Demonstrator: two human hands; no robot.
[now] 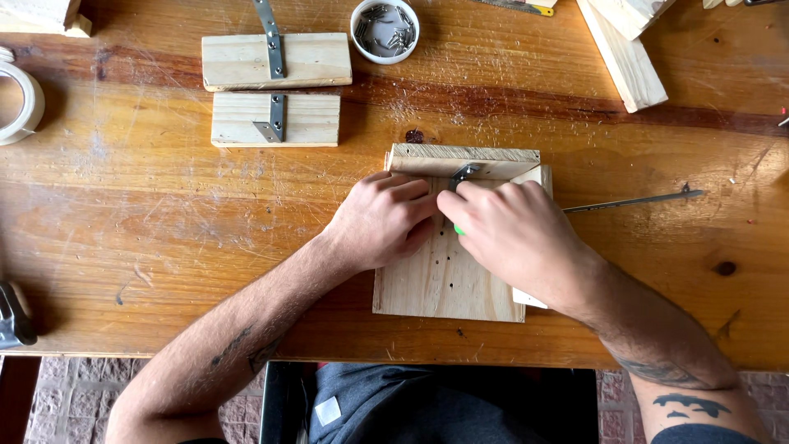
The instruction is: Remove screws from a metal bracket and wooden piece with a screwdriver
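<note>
Left hand (385,220) curled nearly closed, fingertips pressed on a metal corner bracket (463,174) at the inner corner of a pine board assembly (444,275) lying mid-workbench (148,222); right hand (514,234) fisted over a green-handled tool (458,231), hardly visible, just beside the bracket

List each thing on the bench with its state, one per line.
Left hand: pressed on the wooden board, fingers at the bracket.
Right hand: closed around a green-handled tool.
Metal bracket: in the corner between board and upright strip.
Wooden board: flat, small holes showing.
White bowl: upright, holding screws.
Two wood blocks: lying flat, each with a bracket on it.
Tape roll: flat at the left edge.
</note>
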